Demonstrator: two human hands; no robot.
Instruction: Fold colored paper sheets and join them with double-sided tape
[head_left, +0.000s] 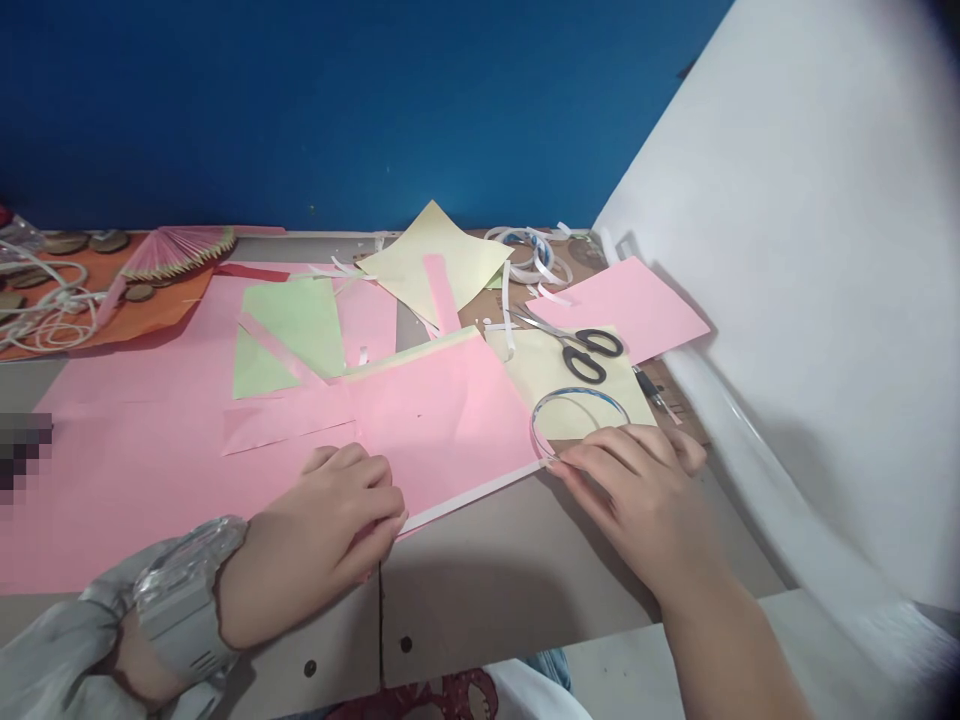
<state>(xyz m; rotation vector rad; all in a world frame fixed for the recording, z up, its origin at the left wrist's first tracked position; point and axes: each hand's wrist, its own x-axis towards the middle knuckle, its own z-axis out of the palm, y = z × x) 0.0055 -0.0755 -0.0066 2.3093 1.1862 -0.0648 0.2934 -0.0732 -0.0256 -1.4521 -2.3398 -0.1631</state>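
A sheet of pink paper (442,410) lies in front of me with a pale strip of tape (480,492) along its near edge. My left hand (341,515), curled with its fingers together, presses on the near left corner of this sheet at the end of the strip. At the right corner, my right hand (637,490) pinches a thin roll of double-sided tape (534,425), which stands tilted on its rim. The strip runs between the two hands. Its exact join to the roll is hidden by my right fingertips.
Scissors (585,360) with black handles lie beyond the roll on cream paper (517,375). Around are green paper (289,335), a pink folded fan (180,250), white cables (52,300), a cutter (652,390) and tape scraps. A white panel (810,250) rises at right.
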